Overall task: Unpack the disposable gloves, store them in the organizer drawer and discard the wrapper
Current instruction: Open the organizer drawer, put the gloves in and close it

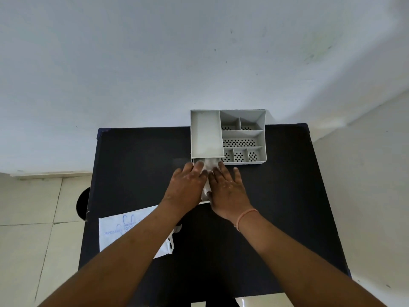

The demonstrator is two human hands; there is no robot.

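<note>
A grey organizer with several compartments stands at the far side of the black table. Its drawer is pulled out toward me, mostly hidden under my hands. Clear crumpled disposable gloves lie in the drawer. My left hand and my right hand lie side by side, palms down, fingers spread, pressing on the gloves. The white wrapper with blue print lies flat at the table's near left, partly under my left forearm.
A white wall rises right behind the table. A dark round object sits on the tiled floor beside the table's left edge. Tiled floor shows on both sides. An orange band circles my right wrist.
</note>
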